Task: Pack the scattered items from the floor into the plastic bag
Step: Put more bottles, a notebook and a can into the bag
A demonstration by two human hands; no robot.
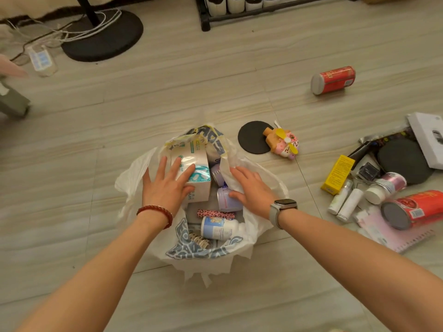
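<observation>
Your left hand (167, 185), with a red beaded bracelet (155, 213) at the wrist, lies flat with fingers spread on the white tissue box with teal print (191, 173), pressing on it rather than gripping it. Your right hand (251, 188), with a grey-strapped smartwatch (282, 207) on the wrist, rests on the crumpled edge of the white plastic bag with blue lettering (134, 178); its thumb touches a small lavender can (226, 200), and I cannot tell whether the fingers pinch the plastic or only lie on it. The bag sits open on the pale wood-grain floor (72, 236) right in front of you, between your forearms. Inside it, below the box and can, lie a pink leopard-print tube (215, 213), a white bottle with a blue label (220, 227) and a ribbed metal coil-like piece (200, 240). Just right of the bag lie a flat black round disc (251, 137) and a pink and yellow toy fan (285, 142), which overlaps the disc's edge. Farther away on the right, a red can with a grey lid (333, 80) lies on its side alone. At the right edge lies a loose pile: a yellow carton (338, 174), two slim white bottles (345, 200), a larger red tin (412, 209), a dark round lid (405, 159) and a white box (429, 137).
</observation>
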